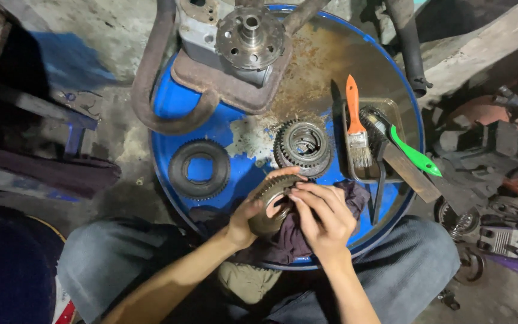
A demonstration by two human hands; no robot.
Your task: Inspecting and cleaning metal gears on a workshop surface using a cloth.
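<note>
left hand (248,223) grips a toothed metal ring (271,201), thumb on its near rim, fingers curled round the far edge, clamped on it. right hand (325,217) lies over the ring's right side w/ a dark purple rag (298,237) pinched under the fingers, pressed to the metal. ring is dull brass-grey, fine teeth round the rim, open centre; it's tilted, face turned up-left toward the camera, axis leaning away from the person. it sits just above the near edge of a blue drum lid (178,99), over the lap.

on the lid: 1 flat black gear (199,169) w/ a wide bore, lying flat at left; 1 thicker steel gear (303,147) w/ inner splines, just beyond the hands. rust patches and chipped paint mid-lid. behind, a grey housing w/ a round drilled flange (250,37). at right a shallow tray (394,108) holds an orange-handled paintbrush (356,120) and a green-handled brush (409,150), both pointing roughly away.
</note>
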